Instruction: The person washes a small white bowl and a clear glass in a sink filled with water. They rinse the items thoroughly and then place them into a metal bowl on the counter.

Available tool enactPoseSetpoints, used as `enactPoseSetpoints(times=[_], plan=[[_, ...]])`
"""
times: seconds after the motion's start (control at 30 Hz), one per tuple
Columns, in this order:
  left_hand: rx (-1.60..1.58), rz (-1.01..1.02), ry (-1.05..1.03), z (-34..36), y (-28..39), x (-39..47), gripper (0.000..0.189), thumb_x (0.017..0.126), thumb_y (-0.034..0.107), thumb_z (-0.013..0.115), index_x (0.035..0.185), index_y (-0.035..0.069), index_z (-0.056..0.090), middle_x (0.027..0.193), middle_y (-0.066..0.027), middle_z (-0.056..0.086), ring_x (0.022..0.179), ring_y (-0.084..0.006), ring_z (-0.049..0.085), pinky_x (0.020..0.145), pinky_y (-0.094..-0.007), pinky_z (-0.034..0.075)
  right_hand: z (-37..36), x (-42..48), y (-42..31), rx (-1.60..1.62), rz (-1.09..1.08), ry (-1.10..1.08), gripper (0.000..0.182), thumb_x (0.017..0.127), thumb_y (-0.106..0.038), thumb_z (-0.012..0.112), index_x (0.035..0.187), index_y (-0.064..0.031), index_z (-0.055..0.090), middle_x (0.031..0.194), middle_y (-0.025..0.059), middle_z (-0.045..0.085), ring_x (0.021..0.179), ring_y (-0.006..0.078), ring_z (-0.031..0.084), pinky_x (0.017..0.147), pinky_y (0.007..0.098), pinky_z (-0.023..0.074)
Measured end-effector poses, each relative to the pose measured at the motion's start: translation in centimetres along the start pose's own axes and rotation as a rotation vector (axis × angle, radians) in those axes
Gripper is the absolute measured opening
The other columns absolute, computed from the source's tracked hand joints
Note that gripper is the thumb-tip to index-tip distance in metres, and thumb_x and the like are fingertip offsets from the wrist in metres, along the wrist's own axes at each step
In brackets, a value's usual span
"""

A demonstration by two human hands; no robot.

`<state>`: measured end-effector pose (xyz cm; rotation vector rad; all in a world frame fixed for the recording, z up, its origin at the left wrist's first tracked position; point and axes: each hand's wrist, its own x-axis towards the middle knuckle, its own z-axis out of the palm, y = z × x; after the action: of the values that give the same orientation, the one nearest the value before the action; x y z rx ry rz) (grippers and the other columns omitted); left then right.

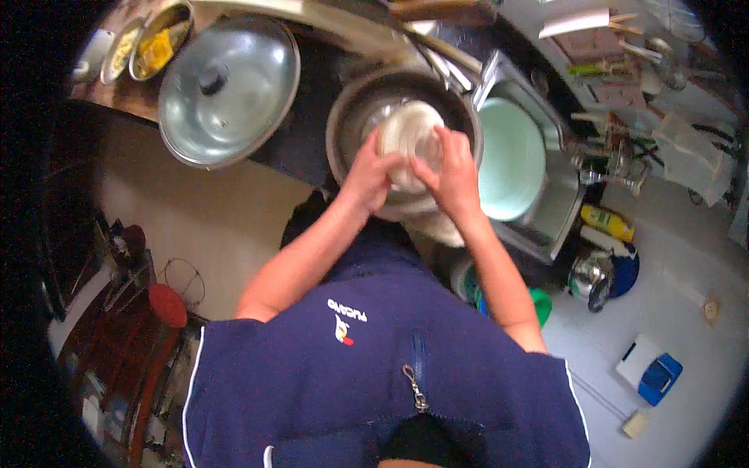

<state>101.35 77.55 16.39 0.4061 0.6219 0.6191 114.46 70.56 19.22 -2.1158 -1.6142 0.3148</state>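
Note:
My left hand [373,175] and my right hand [453,169] grip a round white bowl [406,126] from its two sides. Motion blurs the bowl, and a greyish round patch near my right fingers cannot be made out clearly. Both hands are above a large round metal basin [345,158] at the counter's edge. Part of the basin's inside is hidden behind the bowl and hands. To its right, a pale green tub [512,158] sits in the metal sink [562,216].
A big domed metal lid [240,111] lies left of the basin, its dark knob upward. Farther left are a bowl with yellow food [161,55] and another dish [122,52]. Beyond the sink stand a yellow bottle [608,222] and a metal kettle [591,275].

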Motion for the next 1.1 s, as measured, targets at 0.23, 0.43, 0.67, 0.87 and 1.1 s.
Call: enactPoseSetpoints(times=[0.23, 0.43, 0.67, 0.87, 1.1], plan=[[0.021, -0.012, -0.034, -0.3, 0.2, -0.1, 0.063, 0.067, -0.007, 0.053, 0.128, 0.003, 0.038, 0.118, -0.0087, 0.05, 0.108, -0.0191, 0.05, 0.091, -0.0304, 0.041, 1.1, -0.3, -0.6, 0.203, 0.31, -0.005, 0.061, 0.07, -0.031, 0.072, 0.119, -0.0057, 0.047, 0.101, 0.0136, 0.049, 0.069, 0.0163, 0.051, 0.064, 0.0289, 0.0455], [0.145, 0.037, -0.019, -1.0, 0.0, 0.2, 0.061, 0.066, -0.003, 0.057, 0.125, 0.003, 0.042, 0.116, -0.0077, 0.052, 0.106, -0.0173, 0.051, 0.09, -0.029, 0.041, 1.3, 0.0, -0.9, 0.361, 0.535, -0.082, 0.063, 0.066, -0.036, 0.074, 0.114, -0.0037, 0.049, 0.097, 0.0164, 0.054, 0.087, 0.0261, 0.053, 0.076, 0.034, 0.0447], [0.024, 0.037, -0.042, -2.5, 0.8, 0.2, 0.062, 0.067, 0.0, 0.057, 0.127, 0.002, 0.039, 0.119, -0.0084, 0.05, 0.111, -0.0186, 0.048, 0.094, -0.0326, 0.04, 1.1, -0.5, 3.9, 0.399, 0.435, 0.084, 0.039, 0.093, -0.031, 0.041, 0.113, -0.0001, 0.054, 0.107, 0.01, 0.055, 0.085, 0.0176, 0.056, 0.076, 0.0296, 0.0466], [-0.141, -0.013, -0.069, -1.7, 3.2, -0.2, 0.056, 0.07, 0.004, 0.053, 0.124, 0.003, 0.041, 0.118, -0.0086, 0.051, 0.108, -0.0198, 0.049, 0.093, -0.0323, 0.041, 2.9, -3.8, 4.6, 0.573, 0.357, -0.079, 0.046, 0.094, -0.04, 0.036, 0.093, 0.0007, 0.057, 0.076, 0.0072, 0.058, 0.066, 0.0143, 0.054, 0.061, 0.0274, 0.0431], [0.024, -0.047, -0.098, -4.3, 0.8, 2.2, 0.054, 0.077, 0.018, 0.06, 0.125, 0.003, 0.037, 0.113, -0.0094, 0.052, 0.102, -0.02, 0.052, 0.086, -0.035, 0.044, 1.2, -3.5, 0.9, 0.724, 0.801, -0.162, 0.046, 0.091, -0.046, 0.039, 0.08, -0.0047, 0.055, 0.058, 0.0011, 0.048, 0.045, 0.0085, 0.042, 0.04, 0.0241, 0.0292]])
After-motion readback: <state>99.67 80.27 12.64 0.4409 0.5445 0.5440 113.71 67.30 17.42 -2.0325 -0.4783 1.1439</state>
